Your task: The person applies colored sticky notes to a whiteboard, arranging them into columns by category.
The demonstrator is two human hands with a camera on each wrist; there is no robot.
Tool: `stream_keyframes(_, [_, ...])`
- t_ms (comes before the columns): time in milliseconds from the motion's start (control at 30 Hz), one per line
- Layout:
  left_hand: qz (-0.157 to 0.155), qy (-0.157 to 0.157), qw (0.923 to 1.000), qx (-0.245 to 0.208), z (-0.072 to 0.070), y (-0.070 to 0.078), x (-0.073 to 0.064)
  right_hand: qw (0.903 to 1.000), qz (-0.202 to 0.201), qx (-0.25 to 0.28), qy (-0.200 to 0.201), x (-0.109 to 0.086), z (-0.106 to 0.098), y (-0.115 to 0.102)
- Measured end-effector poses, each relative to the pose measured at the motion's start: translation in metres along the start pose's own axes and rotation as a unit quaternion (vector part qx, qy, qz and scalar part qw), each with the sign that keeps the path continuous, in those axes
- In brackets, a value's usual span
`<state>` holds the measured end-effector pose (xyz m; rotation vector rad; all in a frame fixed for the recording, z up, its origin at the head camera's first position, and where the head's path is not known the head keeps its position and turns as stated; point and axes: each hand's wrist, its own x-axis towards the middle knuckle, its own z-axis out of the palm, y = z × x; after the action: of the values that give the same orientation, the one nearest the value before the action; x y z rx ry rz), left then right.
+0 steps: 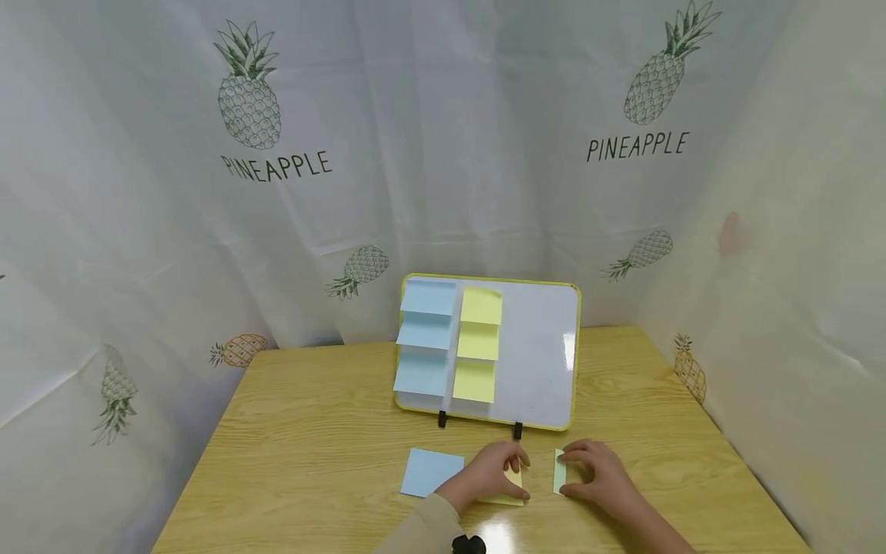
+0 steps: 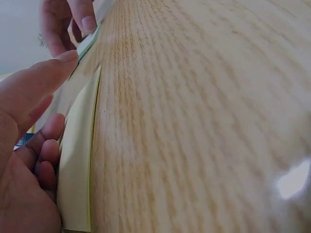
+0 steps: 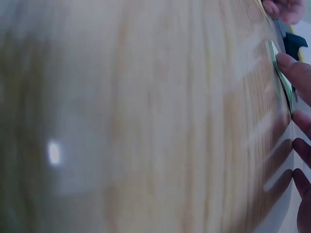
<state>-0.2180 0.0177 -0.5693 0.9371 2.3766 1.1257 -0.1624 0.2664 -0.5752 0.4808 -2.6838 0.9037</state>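
My right hand (image 1: 601,478) holds a narrow pale green sticky note pad (image 1: 560,472), thumb at its near end and fingers at its far end. In the right wrist view the thumb lies against the green pad (image 3: 274,51). My left hand (image 1: 487,473) is over a yellow sticky note pad (image 1: 504,500), covering much of it. The left wrist view shows the thumb stretched out and the other fingers bent beside the yellow pad (image 2: 77,145), which lies on the table. Left of that hand lies a blue sticky note pad (image 1: 431,471).
Behind the hands a yellow-framed whiteboard (image 1: 536,354) leans on black feet (image 1: 517,431). Blue notes (image 1: 424,331) and yellow notes (image 1: 477,341) are stuck on it in two columns. A pineapple-print curtain (image 1: 443,154) surrounds the wooden table (image 1: 291,462).
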Motion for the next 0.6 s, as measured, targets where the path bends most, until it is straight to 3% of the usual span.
stream_keyframes(167, [0.007,0.004,0.9994,0.035,0.002,0.000,-0.001,1.0000,-0.001,0.002,-0.010,0.000,0.008,-0.010])
stream_keyframes(433, [0.012,0.017,0.9954,0.094,0.005,0.002,-0.001,0.9992,0.032,0.007,-0.023,0.003,0.013,-0.023])
stream_keyframes(600, [0.009,0.023,0.9951,0.095,0.006,0.000,-0.002,0.9992,0.027,0.020,-0.023,0.004,0.015,-0.028])
